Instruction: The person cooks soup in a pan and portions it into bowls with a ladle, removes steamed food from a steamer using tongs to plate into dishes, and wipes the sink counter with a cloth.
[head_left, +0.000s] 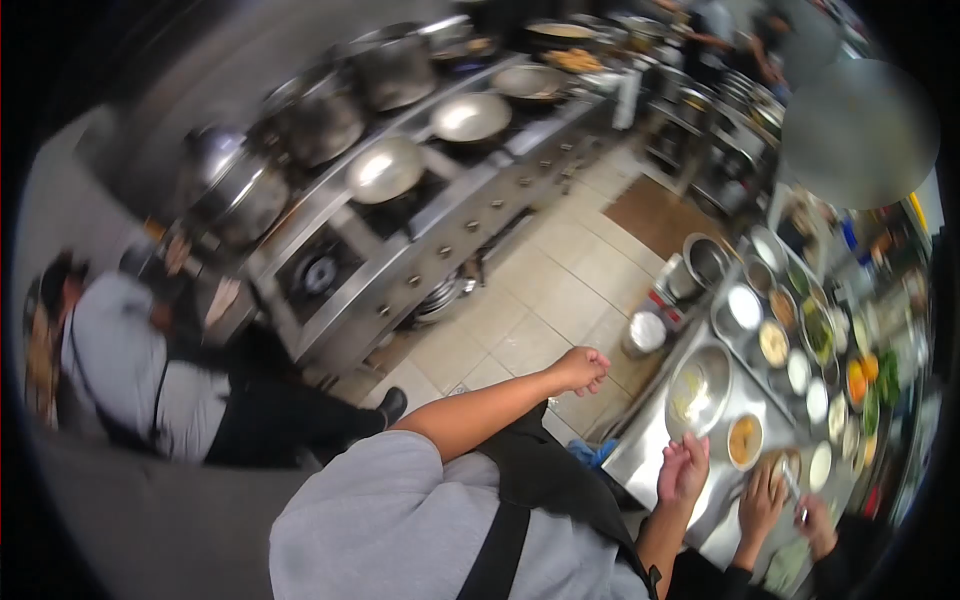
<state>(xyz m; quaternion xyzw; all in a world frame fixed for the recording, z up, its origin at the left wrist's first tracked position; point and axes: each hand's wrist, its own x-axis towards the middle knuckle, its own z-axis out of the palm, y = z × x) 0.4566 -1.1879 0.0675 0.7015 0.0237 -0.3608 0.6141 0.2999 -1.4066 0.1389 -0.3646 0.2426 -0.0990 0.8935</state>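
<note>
My left hand (pixel 580 371) is in the air over the tiled floor, its fingers curled in, with nothing visible in it. My right hand (pixel 684 470) is raised palm up at the near side of a metal bowl (pixel 700 388), its fingers loosely bent and partly apart. Its fingertips overlap the bowl's lower edge in view; whether they touch it I cannot tell. That bowl has pale yellowish bits inside and rests on the steel counter (pixel 648 447). Beside my right hand is a small bowl of orange-brown food (pixel 744 441).
A co-worker's two hands (pixel 764 503) hold a utensil at the lower right. Ingredient containers (pixel 774 342) line the right counter. A stove (pixel 440 262) with woks and large pots runs across the upper left. Another person (pixel 130 350) is at the far left. A brown mat (pixel 662 218) lies on the floor.
</note>
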